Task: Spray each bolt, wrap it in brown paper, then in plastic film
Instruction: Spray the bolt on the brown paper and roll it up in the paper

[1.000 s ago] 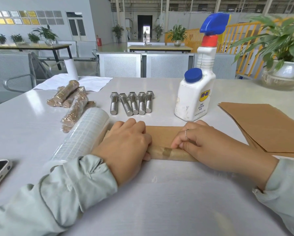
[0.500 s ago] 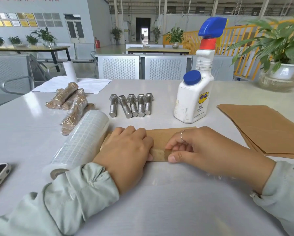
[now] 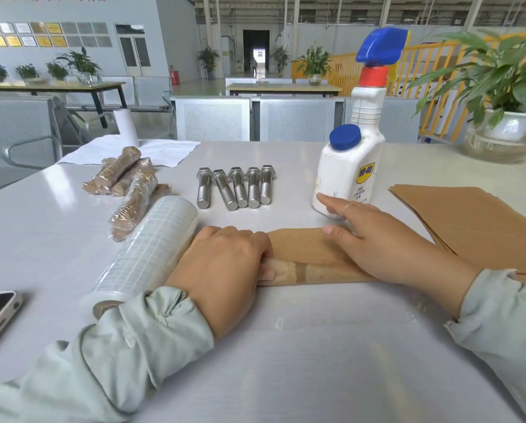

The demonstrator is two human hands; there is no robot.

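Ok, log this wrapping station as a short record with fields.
stage: brown paper roll being rolled, film not yet on
left hand: fingers curled over the roll's left end
right hand: flat on the paper, fingers straight
bare bolts: five, in a row
wrapped bolts: pile, far left
film roll: beside left hand
spray bottle: upright
paper stack: right

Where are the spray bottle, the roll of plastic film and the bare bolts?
Spray bottle [image 3: 344,178]: head view, on its white body.
Roll of plastic film [image 3: 149,248]: head view, on the roll's middle.
Bare bolts [image 3: 236,187]: head view, on the middle bolt's shank.
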